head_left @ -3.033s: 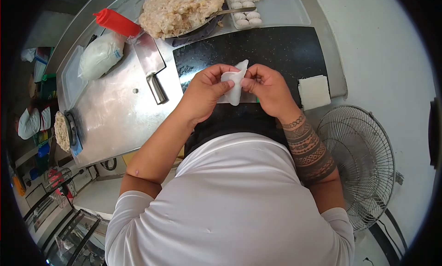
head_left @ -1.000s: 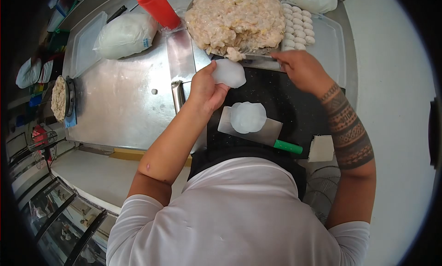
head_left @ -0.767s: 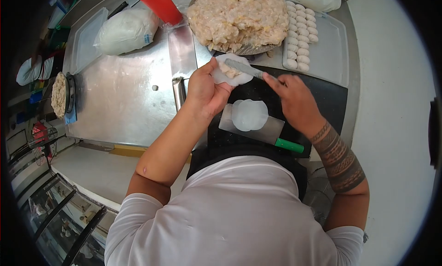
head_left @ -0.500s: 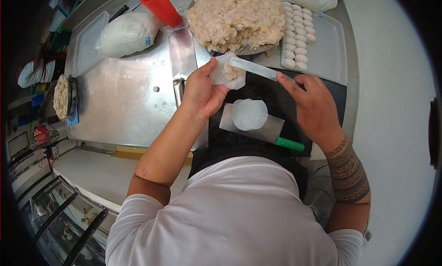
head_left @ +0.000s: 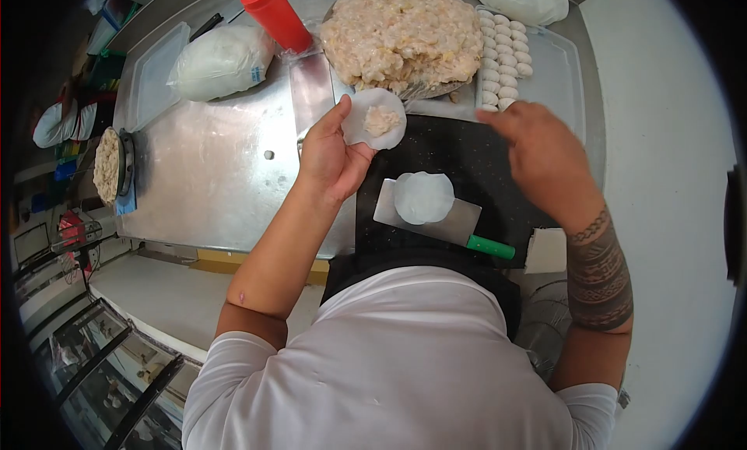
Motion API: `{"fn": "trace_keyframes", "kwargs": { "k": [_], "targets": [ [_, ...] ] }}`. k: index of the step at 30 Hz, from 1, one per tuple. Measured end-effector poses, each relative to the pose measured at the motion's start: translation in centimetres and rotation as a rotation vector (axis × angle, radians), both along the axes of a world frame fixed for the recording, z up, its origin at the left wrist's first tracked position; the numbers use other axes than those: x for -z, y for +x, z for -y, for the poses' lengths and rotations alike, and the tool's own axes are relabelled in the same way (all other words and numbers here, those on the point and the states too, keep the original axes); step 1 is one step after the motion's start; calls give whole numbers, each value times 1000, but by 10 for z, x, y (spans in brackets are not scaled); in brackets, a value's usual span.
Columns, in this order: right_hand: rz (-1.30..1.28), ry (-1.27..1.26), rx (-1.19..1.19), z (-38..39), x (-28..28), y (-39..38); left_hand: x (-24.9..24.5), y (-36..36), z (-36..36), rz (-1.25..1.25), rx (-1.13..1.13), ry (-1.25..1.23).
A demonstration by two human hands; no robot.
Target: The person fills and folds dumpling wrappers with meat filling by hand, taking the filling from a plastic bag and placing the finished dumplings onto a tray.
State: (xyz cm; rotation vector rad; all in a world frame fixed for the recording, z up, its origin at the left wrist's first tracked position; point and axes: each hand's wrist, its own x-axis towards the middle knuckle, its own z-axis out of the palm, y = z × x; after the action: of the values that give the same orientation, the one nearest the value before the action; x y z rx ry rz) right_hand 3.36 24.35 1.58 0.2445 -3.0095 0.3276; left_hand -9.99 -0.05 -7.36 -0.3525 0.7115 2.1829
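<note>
My left hand (head_left: 336,150) holds a round, thin white dumpling wrapper (head_left: 395,132) on its fingers, the thumb at the wrapper's edge. A small lump of pale filling (head_left: 381,121) sits on the wrapper's middle. My right hand (head_left: 548,158) is curled and smeared by motion, to the right of the wrapper. From its fingertips a pale, blurred spatula blade (head_left: 443,108) seems to reach left, below the big filling mound (head_left: 405,33). Near my body, a stack of white wrappers (head_left: 424,198) lies on the metal blade of a green-handled scraper (head_left: 492,246).
A clear tray (head_left: 562,80) holds rows of white, rounded pieces (head_left: 507,53). A red squeeze bottle (head_left: 282,22) and a plastic-wrapped white bundle (head_left: 220,62) stand back left. The black board (head_left: 389,193) borders the steel table (head_left: 210,170). Another person's sleeve (head_left: 50,127) shows far left.
The spatula has come away from the filling, which stays on the wrapper. My right hand has moved slightly right. The wrapper now lies flatter and fully in view.
</note>
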Motion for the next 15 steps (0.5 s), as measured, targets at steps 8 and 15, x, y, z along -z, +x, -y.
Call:
{"fn": "trace_keyframes", "kwargs": {
  "k": [8, 15],
  "targets": [
    [111, 210, 268, 11, 76, -67, -20, 4, -6, -65, 5, 22],
    [-544, -337, -80, 64, 53, -17, -40, 17, 2, -75, 119, 223]
  ]
}}
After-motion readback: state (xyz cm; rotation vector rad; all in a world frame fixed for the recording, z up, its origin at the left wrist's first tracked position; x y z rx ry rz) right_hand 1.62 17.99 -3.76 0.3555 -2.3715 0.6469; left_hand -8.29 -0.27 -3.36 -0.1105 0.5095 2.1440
